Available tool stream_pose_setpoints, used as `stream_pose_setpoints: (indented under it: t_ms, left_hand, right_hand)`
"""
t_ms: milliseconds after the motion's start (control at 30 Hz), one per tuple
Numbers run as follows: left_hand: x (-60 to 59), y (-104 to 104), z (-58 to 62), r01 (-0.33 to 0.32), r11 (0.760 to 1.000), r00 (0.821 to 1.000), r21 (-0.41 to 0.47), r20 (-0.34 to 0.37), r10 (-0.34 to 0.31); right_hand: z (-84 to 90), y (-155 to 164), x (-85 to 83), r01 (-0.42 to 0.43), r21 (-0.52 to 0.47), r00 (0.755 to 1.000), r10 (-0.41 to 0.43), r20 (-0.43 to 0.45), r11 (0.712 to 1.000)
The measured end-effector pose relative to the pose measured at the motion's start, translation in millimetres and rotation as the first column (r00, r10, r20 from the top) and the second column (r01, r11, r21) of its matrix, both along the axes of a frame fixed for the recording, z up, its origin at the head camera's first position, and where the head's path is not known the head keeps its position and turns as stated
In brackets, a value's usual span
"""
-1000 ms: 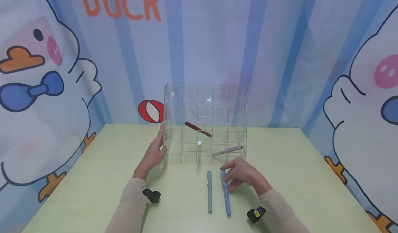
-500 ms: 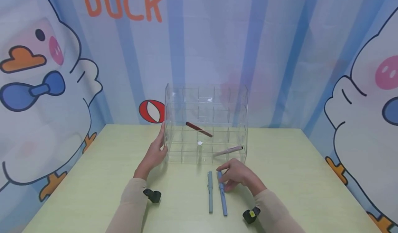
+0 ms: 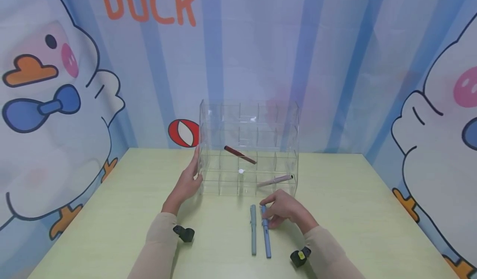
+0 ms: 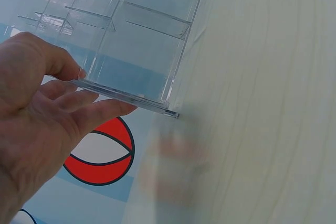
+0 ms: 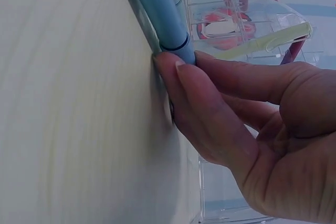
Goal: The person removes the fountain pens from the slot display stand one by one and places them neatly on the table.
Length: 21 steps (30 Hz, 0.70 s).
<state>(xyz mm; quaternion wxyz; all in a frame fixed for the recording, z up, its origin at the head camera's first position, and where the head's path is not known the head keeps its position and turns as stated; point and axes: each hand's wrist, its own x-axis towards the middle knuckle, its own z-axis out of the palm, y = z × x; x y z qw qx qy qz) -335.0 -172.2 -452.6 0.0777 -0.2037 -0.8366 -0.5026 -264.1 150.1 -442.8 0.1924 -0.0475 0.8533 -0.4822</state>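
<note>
A clear acrylic rack (image 3: 275,156) with rows of compartments stands upright on the table. My left hand (image 3: 188,181) grips its left side wall, thumb on one face and fingers on the other, as the left wrist view shows with the rack's edge (image 4: 126,96). With thumb and fingertips, my right hand (image 3: 285,208) pinches the upper end of a blue pen (image 3: 266,241) lying on the table before the rack. Beside it, nearly parallel, lies a grey-green pen (image 3: 254,233). Inside the rack, a dark red pen (image 3: 238,154) and a pale pinkish pen (image 3: 275,181) rest at a slant.
The pale yellow table (image 3: 354,204) extends to both sides of the rack. A striped blue curtain (image 3: 257,43) printed with ducks hangs behind and at the sides.
My right hand and the blue pen have shifted a little left, so the pen now lies closer and straighter beside the grey-green pen. My left hand keeps its grip on the rack.
</note>
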Motion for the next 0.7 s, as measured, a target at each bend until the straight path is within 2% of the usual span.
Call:
stream_pose_setpoints:
  t_ms: [367,700]
  left_hand:
    - [2.1,0.3,0.3,0.002,1.000,1.000,0.006,0.003,-0.002]
    - [2.5,0.3,2.1,0.007,1.000,1.000,0.012,-0.012,-0.007]
  right_hand:
    - [-4.5,-3.1,0.2,-0.002,0.008,1.000,0.002,-0.002,1.000]
    - [-3.3,-6.0,-0.5,0.034,0.015,0.999,-0.034,0.000,0.999]
